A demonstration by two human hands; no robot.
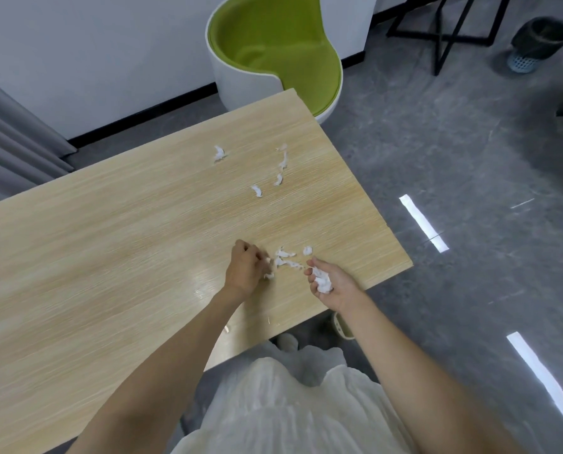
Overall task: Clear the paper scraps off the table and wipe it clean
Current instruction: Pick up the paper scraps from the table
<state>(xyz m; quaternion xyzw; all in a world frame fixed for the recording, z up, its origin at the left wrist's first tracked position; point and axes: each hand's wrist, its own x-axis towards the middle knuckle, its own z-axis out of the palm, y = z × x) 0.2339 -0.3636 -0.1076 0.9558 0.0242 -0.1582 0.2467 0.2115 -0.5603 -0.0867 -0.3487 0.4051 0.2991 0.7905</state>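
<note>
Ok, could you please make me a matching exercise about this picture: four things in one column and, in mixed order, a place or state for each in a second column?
Things
1. left hand
2. right hand
3. chair
4. bin

Places and states
a. stands on the floor, far right
b. palm up, holds a wad of paper
c. green inside, beyond the far end of the table
d. back up, fingers curled on scraps on the table

Pairs: 1-d, 2-b, 3-c, 4-a
</note>
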